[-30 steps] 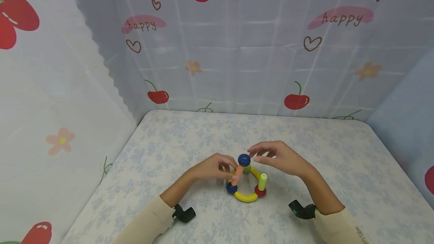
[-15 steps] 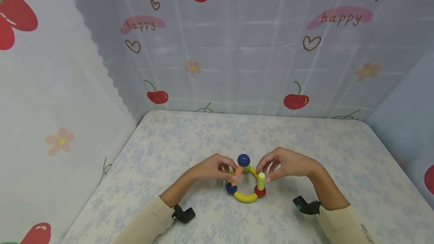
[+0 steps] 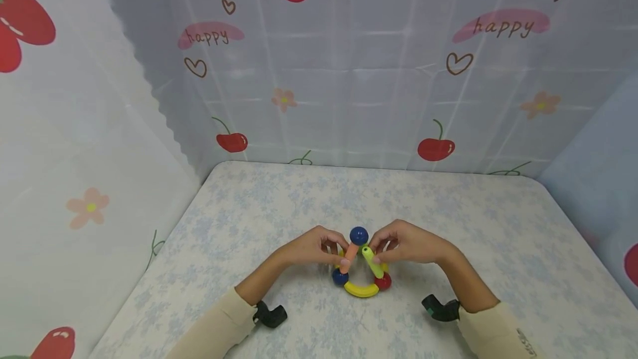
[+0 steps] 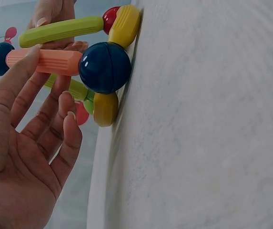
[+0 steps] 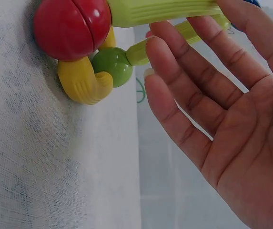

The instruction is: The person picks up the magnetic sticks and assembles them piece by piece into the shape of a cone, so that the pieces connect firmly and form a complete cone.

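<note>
My left hand [image 3: 314, 248] pinches an orange ribbed stick [image 3: 350, 256] between thumb and fingers. This stick leans up from a lower blue ball [image 3: 340, 277] to an upper blue ball [image 3: 359, 235]. With thumb and fingertips, my right hand [image 3: 413, 242] grips a lime stick [image 3: 372, 262] whose foot sits at a red ball [image 3: 384, 281]. Its free end tilts inward, just short of the upper blue ball in the head view. Curved yellow pieces [image 3: 361, 290] join the base balls into a ring. A second lime stick [image 5: 138, 52] rises from a green ball [image 5: 113, 67] behind.
The ring rests on a table [image 3: 279, 193] with a pale blue floral cover. Printed curtains [image 3: 349, 98] stand behind the table and at its sides. Each wrist bears a black camera mount [image 3: 271, 314].
My right hand has come down from beside the upper blue ball and taken hold of the lime stick, which has gone from upright to leaning inward. My left hand stays put.
</note>
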{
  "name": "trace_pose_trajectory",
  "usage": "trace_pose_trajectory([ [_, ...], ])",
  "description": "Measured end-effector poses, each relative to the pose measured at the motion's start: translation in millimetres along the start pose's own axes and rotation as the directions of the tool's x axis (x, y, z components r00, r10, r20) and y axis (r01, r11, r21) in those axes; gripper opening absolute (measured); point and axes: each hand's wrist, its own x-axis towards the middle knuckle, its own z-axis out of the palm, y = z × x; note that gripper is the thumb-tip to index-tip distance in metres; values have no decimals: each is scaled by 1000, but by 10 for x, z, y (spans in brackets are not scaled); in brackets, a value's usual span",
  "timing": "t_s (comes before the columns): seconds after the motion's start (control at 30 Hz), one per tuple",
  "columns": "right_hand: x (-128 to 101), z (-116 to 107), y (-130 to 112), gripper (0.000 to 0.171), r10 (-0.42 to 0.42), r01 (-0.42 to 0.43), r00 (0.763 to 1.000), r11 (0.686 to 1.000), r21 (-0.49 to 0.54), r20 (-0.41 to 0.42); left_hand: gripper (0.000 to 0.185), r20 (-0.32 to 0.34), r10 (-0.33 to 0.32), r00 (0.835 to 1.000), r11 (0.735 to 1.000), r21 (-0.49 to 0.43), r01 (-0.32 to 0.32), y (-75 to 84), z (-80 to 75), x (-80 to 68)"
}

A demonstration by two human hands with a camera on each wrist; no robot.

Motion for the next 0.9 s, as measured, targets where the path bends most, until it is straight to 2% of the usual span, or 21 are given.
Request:
trace_pose_trajectory([
  [0.27, 3, -5, -20, 9, 32, -32, 999, 999, 5, -30, 18, 5, 12, 1000, 1000, 11, -12, -16, -5, 6],
  [0.63, 0, -11, 12, 8, 44, -44, 998, 999, 1, -38, 22, 3, -11, 1000, 999, 39, 11, 27, 34, 9],
  [0.9, -28, -43, 11, 6, 15, -15, 1000, 1000, 4, -20, 21, -2, 11, 1000, 993, 114, -11, 94, 71, 22],
])
